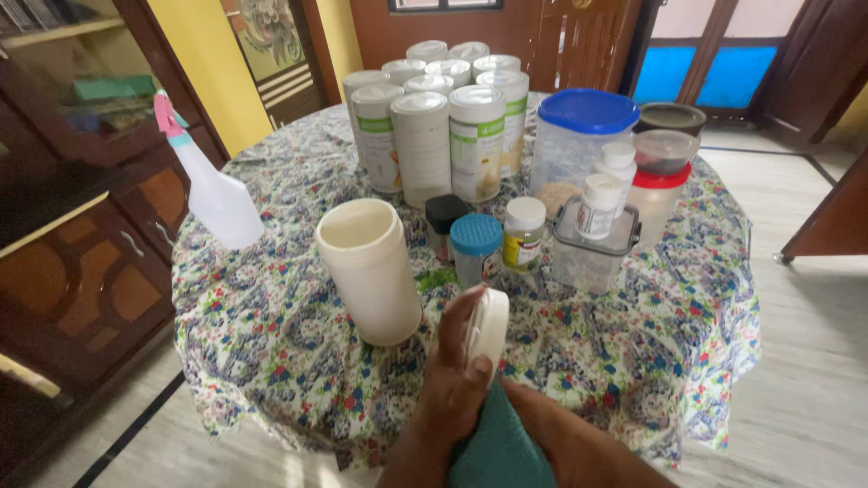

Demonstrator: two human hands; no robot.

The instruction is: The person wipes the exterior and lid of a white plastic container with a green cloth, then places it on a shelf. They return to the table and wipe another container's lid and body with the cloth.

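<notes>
Two hands meet at six o'clock, at the near edge of the round table [271, 361]. The left hand [457, 370] grips a white lid [489, 327] on edge, fingers curled round its rim. The right hand [542, 434] presses a teal cloth [497, 447] against the lid's underside; its fingers are hidden, so I cannot tell its grip. The open white tub [369, 269] stands at ten o'clock from the lid, just beside it. A spray bottle [210, 185] sits at nine o'clock.

White canisters [449, 126] with green-and-white labels standing clustered at table's far side; yellow-labelled jar [523, 233] and white pill bottle [599, 205] with pale label sitting nearer centre.
</notes>
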